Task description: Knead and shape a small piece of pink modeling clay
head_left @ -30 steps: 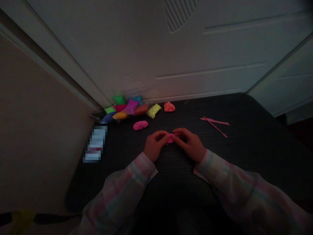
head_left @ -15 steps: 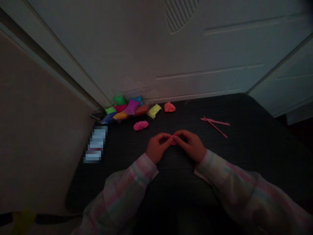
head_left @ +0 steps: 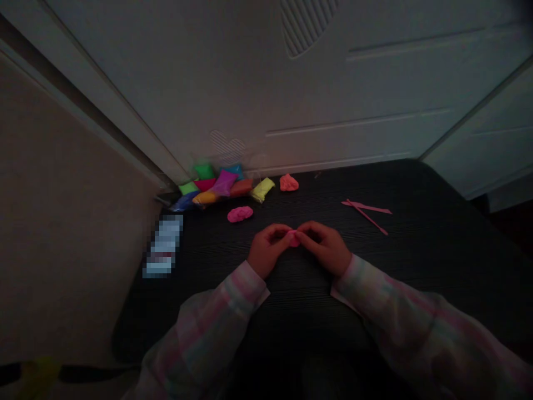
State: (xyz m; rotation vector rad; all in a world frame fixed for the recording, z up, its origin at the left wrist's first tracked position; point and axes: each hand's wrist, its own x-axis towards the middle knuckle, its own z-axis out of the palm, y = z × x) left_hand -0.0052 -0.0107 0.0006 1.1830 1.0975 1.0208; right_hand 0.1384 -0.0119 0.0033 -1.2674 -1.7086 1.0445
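Between my two hands is a small piece of pink modelling clay, pinched by the thumbs and fingertips above the dark table. My left hand is closed on its left side, and my right hand closes on its right side. Fingers cover much of the piece, so its full shape is hidden. A larger lumpy piece of pink clay lies on the table just beyond my left hand. Farther back sits an orange-pink lump of clay.
Several colourful clay packets lie in clear plastic at the back left, with a yellow packet beside them. Two thin pink modelling tools cross on the right of the black table. A blurred-out pale object lies at the left edge.
The fingertips have shifted very slightly around the pink clay, and a little more of it shows. Everything else stays in place.
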